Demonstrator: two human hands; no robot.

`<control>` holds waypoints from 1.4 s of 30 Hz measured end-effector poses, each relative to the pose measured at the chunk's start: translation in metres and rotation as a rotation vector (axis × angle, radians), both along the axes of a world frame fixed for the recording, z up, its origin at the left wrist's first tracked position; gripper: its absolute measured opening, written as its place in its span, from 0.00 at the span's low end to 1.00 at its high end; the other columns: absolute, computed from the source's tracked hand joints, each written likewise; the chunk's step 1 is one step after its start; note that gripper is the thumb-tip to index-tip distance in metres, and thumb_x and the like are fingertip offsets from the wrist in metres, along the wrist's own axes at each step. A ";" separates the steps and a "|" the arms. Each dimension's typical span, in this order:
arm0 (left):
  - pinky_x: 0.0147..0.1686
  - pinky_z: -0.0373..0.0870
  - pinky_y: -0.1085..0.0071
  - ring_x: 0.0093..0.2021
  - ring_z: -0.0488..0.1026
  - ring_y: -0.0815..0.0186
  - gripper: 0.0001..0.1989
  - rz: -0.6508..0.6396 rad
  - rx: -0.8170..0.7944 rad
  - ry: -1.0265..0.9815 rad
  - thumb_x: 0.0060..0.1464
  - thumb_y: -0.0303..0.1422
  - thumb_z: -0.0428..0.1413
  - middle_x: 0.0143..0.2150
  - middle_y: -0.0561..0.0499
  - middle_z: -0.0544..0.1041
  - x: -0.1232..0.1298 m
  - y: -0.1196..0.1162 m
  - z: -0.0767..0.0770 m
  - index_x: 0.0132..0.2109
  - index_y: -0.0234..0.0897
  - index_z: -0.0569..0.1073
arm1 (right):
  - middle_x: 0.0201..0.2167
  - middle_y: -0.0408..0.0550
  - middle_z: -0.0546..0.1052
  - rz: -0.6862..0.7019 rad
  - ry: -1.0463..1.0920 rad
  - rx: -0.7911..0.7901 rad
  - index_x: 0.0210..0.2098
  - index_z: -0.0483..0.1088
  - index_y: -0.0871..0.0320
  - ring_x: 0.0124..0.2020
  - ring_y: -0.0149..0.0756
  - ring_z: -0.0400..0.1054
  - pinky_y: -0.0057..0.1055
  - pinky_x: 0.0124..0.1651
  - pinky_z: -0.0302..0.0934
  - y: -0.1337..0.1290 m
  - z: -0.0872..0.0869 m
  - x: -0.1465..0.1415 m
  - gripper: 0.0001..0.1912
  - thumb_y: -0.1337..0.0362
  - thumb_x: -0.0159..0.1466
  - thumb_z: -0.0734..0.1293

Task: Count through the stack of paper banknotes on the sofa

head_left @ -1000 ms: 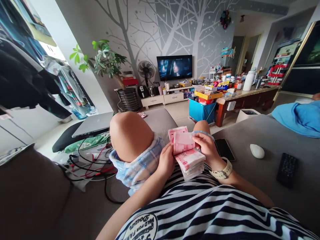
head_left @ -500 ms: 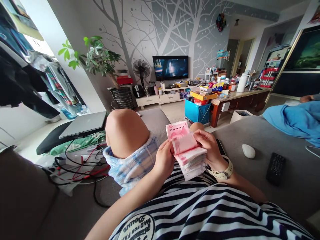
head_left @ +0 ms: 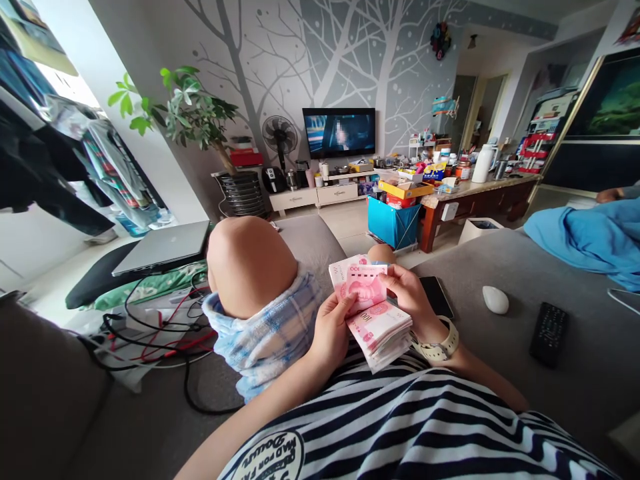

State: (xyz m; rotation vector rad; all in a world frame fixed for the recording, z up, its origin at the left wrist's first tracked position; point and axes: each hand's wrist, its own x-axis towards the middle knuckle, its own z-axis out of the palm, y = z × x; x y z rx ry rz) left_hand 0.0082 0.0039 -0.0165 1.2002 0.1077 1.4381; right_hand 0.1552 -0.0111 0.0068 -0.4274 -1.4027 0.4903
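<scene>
**Banknotes held over the lap, top note lifted**

Banknotes (head_left: 376,321) form a thick pink stack held just above the striped shirt (head_left: 400,427), between both hands. Paper like this is light and limp; single notes bend at a touch and slide easily over one another, so the stack probably holds together only while its end is squeezed. The safest hold looks to be across one short end, thumb on top and fingers beneath, leaving the other end free to fan.

One note stands raised at the far end, curled up from the pile. The left hand (head_left: 330,327) clasps the stack's left side, thumb pressed on the upper face, fingers wrapped under. The right hand (head_left: 411,293), a pale watch (head_left: 440,345) on its wrist, comes in from the right with fingers curled over the far edge, pinching the lifted note.

Both forearms rest close to the body. A bare knee (head_left: 250,263) rises to the left; a phone (head_left: 436,297), a white mouse (head_left: 495,299) and a remote (head_left: 549,331) lie on the grey sofa (head_left: 500,267).
</scene>
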 end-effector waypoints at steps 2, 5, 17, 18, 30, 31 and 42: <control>0.33 0.70 0.73 0.27 0.72 0.70 0.12 -0.004 0.003 -0.005 0.42 0.34 0.67 0.29 0.51 0.78 0.000 0.001 0.000 0.33 0.33 0.75 | 0.24 0.41 0.66 -0.026 -0.048 0.030 0.26 0.66 0.59 0.27 0.29 0.58 0.26 0.31 0.55 0.000 0.001 0.001 0.17 0.52 0.56 0.69; 0.34 0.70 0.72 0.30 0.73 0.68 0.11 -0.001 0.002 -0.007 0.43 0.35 0.66 0.32 0.50 0.79 0.000 0.002 0.001 0.33 0.34 0.76 | 0.23 0.41 0.64 -0.081 -0.073 0.071 0.24 0.64 0.59 0.26 0.28 0.56 0.26 0.30 0.52 0.001 0.000 0.003 0.17 0.52 0.58 0.68; 0.36 0.71 0.70 0.31 0.73 0.65 0.06 0.060 -0.028 -0.056 0.47 0.34 0.58 0.29 0.51 0.78 0.002 0.011 -0.001 0.28 0.36 0.75 | 0.20 0.40 0.59 -0.101 -0.071 0.100 0.23 0.64 0.59 0.24 0.26 0.51 0.25 0.26 0.46 -0.002 -0.008 0.003 0.18 0.53 0.61 0.67; 0.36 0.71 0.70 0.31 0.73 0.65 0.05 0.061 -0.027 -0.052 0.47 0.34 0.58 0.29 0.51 0.79 0.002 0.011 -0.001 0.28 0.36 0.75 | 0.20 0.40 0.59 -0.101 -0.067 0.099 0.23 0.64 0.59 0.23 0.26 0.50 0.25 0.26 0.46 -0.002 -0.008 0.003 0.18 0.53 0.61 0.67; 0.37 0.71 0.71 0.32 0.73 0.65 0.06 0.085 -0.012 -0.021 0.47 0.34 0.56 0.31 0.52 0.79 0.001 0.002 0.002 0.29 0.37 0.76 | 0.20 0.40 0.61 -0.132 -0.056 0.094 0.25 0.66 0.59 0.23 0.26 0.52 0.25 0.26 0.47 -0.008 -0.007 0.000 0.16 0.53 0.60 0.67; 0.37 0.71 0.70 0.32 0.73 0.65 0.06 0.088 -0.011 -0.020 0.46 0.34 0.57 0.30 0.52 0.79 0.001 0.001 0.002 0.28 0.37 0.76 | 0.20 0.39 0.61 -0.133 -0.058 0.095 0.25 0.66 0.59 0.23 0.26 0.52 0.25 0.26 0.47 -0.008 -0.007 0.000 0.16 0.53 0.60 0.67; 0.37 0.71 0.70 0.32 0.73 0.64 0.07 0.099 -0.005 -0.013 0.44 0.35 0.58 0.30 0.51 0.79 0.000 -0.003 0.005 0.29 0.36 0.76 | 0.18 0.39 0.59 -0.119 -0.059 0.077 0.24 0.65 0.58 0.21 0.26 0.52 0.26 0.25 0.46 -0.009 -0.006 0.000 0.18 0.51 0.60 0.68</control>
